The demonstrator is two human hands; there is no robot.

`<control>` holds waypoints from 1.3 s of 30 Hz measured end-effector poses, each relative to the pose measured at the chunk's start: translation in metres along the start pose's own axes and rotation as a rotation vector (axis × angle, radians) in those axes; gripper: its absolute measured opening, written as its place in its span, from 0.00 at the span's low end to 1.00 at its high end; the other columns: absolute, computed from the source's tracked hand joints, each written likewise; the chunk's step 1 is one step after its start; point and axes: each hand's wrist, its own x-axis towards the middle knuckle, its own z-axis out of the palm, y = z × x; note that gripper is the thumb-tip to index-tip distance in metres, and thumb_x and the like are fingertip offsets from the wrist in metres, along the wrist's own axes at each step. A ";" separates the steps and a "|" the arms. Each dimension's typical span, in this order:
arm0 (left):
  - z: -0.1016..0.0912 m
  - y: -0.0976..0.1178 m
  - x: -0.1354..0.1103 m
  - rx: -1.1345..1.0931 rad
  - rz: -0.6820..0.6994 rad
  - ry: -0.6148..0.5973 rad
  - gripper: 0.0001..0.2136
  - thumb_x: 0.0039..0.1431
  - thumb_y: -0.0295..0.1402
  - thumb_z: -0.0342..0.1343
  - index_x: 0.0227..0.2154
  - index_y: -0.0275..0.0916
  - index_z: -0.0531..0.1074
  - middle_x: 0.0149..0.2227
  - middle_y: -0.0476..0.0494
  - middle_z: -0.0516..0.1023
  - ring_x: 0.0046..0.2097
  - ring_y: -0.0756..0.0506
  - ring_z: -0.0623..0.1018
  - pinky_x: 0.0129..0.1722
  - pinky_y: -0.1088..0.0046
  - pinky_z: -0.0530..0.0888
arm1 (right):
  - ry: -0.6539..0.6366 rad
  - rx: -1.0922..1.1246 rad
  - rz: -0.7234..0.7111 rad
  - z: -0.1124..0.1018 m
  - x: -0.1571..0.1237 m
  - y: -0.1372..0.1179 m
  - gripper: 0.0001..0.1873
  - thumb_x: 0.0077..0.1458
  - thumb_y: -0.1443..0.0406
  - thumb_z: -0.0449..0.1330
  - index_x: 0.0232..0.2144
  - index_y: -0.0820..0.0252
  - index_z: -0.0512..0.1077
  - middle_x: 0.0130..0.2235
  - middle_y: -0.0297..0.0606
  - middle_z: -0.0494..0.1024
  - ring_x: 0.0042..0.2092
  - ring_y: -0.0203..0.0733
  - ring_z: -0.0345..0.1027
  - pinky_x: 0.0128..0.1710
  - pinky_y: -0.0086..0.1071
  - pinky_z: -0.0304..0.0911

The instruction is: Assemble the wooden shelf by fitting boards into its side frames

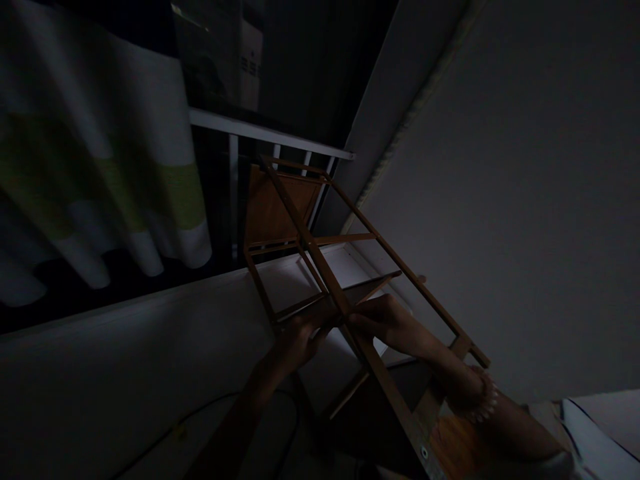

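In dim light a brown wooden frame [327, 270] of long rails and crossbars leans at a slant, its far end by the window railing. My right hand [395, 325] comes from the right, a beaded bracelet [484, 399] on its wrist, thumb and fingers pinched at the middle of the near long rail. From the left, my left hand [303, 335] meets the same rail, its fingers closed against the underside. The fingertips of my left hand are dark and partly hidden behind the rail. Whether anything small sits between the hands I cannot tell.
A brown wooden panel [277, 208] stands beyond the frame, before a white railing [280, 135] and dark window. Striped curtains [105, 153] hang left; a pale wall [540, 200] rises right. A black cable [200, 408] runs along the lower left.
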 end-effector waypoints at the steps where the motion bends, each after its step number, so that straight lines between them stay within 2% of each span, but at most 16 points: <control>1: 0.000 0.000 0.000 -0.001 -0.001 -0.001 0.17 0.56 0.29 0.48 0.49 0.44 0.63 0.49 0.47 0.68 0.51 0.47 0.67 0.50 0.67 0.67 | 0.001 0.003 0.003 0.000 0.000 -0.001 0.18 0.52 0.57 0.52 0.23 0.68 0.67 0.18 0.29 0.59 0.20 0.27 0.51 0.19 0.24 0.47; 6: 0.000 0.003 0.000 0.018 0.008 -0.016 0.17 0.56 0.28 0.48 0.49 0.44 0.62 0.51 0.46 0.66 0.52 0.46 0.66 0.49 0.68 0.67 | 0.016 -0.029 0.008 0.000 0.001 -0.003 0.18 0.52 0.57 0.52 0.21 0.67 0.65 0.18 0.28 0.58 0.21 0.27 0.49 0.19 0.24 0.47; 10: 0.001 0.003 0.001 0.031 0.021 -0.018 0.17 0.55 0.27 0.48 0.49 0.45 0.63 0.49 0.47 0.68 0.50 0.47 0.69 0.48 0.70 0.69 | 0.020 -0.079 -0.001 -0.001 0.001 -0.003 0.18 0.52 0.57 0.52 0.20 0.67 0.65 0.18 0.28 0.57 0.21 0.27 0.50 0.19 0.24 0.47; 17: 0.001 -0.002 -0.002 0.055 0.029 -0.028 0.17 0.56 0.28 0.48 0.49 0.44 0.63 0.49 0.47 0.68 0.49 0.47 0.69 0.47 0.70 0.69 | -0.018 -0.035 0.001 -0.002 0.000 -0.001 0.18 0.52 0.56 0.53 0.20 0.66 0.64 0.19 0.28 0.58 0.21 0.27 0.51 0.20 0.24 0.48; 28: -0.002 0.002 0.000 0.086 0.078 -0.025 0.15 0.57 0.29 0.47 0.47 0.43 0.63 0.45 0.46 0.71 0.46 0.49 0.71 0.45 0.72 0.70 | -0.056 -0.044 0.017 -0.005 0.001 -0.005 0.15 0.52 0.59 0.52 0.22 0.66 0.64 0.19 0.28 0.58 0.21 0.27 0.51 0.19 0.23 0.49; 31: -0.002 0.006 -0.003 0.110 0.114 0.050 0.15 0.56 0.28 0.48 0.47 0.42 0.62 0.44 0.45 0.72 0.45 0.50 0.72 0.44 0.74 0.70 | -0.079 -0.062 0.049 -0.007 0.002 -0.008 0.16 0.52 0.58 0.52 0.22 0.66 0.65 0.19 0.29 0.62 0.21 0.28 0.55 0.19 0.23 0.54; 34: -0.004 0.018 -0.006 0.191 0.121 0.249 0.16 0.52 0.28 0.53 0.45 0.39 0.61 0.39 0.43 0.72 0.41 0.49 0.73 0.41 0.75 0.71 | -0.097 -0.099 0.048 -0.008 0.004 -0.007 0.15 0.52 0.59 0.52 0.22 0.67 0.65 0.18 0.29 0.63 0.20 0.28 0.57 0.19 0.23 0.56; 36: -0.007 0.030 -0.006 0.246 0.144 0.351 0.18 0.51 0.27 0.54 0.45 0.38 0.60 0.41 0.41 0.69 0.44 0.48 0.70 0.43 0.72 0.70 | -0.106 -0.120 0.005 -0.009 0.005 -0.006 0.15 0.52 0.60 0.52 0.21 0.67 0.65 0.18 0.29 0.62 0.20 0.28 0.57 0.19 0.23 0.55; 39: -0.011 0.048 -0.003 0.247 0.172 0.318 0.20 0.51 0.24 0.52 0.48 0.40 0.58 0.48 0.39 0.62 0.51 0.46 0.64 0.49 0.67 0.66 | -0.086 -0.135 -0.061 -0.010 0.004 -0.003 0.13 0.53 0.61 0.52 0.24 0.67 0.66 0.19 0.29 0.63 0.22 0.28 0.57 0.21 0.23 0.55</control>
